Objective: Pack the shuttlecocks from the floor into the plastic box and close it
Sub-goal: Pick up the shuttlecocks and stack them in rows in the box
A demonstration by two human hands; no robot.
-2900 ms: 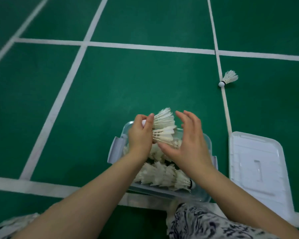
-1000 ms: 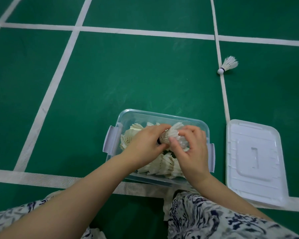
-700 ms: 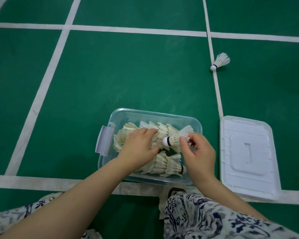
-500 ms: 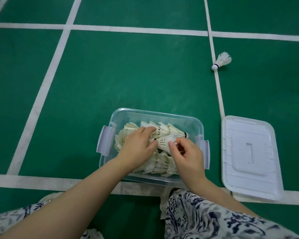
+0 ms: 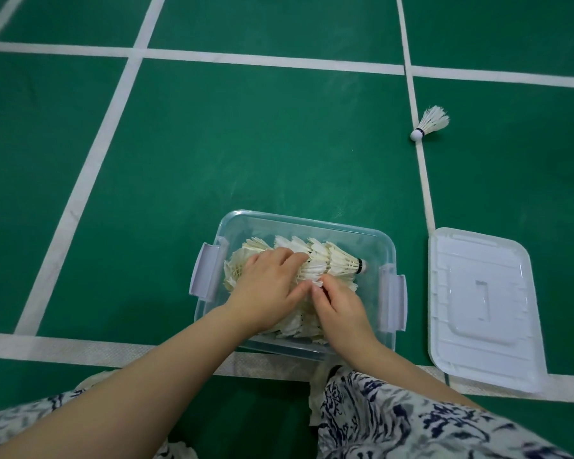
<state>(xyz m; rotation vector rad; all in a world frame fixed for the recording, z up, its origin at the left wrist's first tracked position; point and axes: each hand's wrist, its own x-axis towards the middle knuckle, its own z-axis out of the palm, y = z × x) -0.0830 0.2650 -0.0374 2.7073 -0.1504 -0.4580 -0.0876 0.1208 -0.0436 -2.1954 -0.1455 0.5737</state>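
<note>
Shuttlecocks [image 5: 338, 263] under my flat left grip [image 5: 265, 293]: I'd press lightly while my right grip [image 5: 342, 309], pinching one alongside, tucks it down.

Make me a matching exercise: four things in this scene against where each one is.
Things:
1. lid
2. loose shuttlecock
3. left hand
4. plastic box

Places:
A. alone on the floor, beyond the lid
B. resting on the stacked shuttlecocks
C. on the floor, uncovered, part-filled
D. flat on the floor, right of the box

Pairs: 1-D, 2-A, 3-B, 4-C.
</note>
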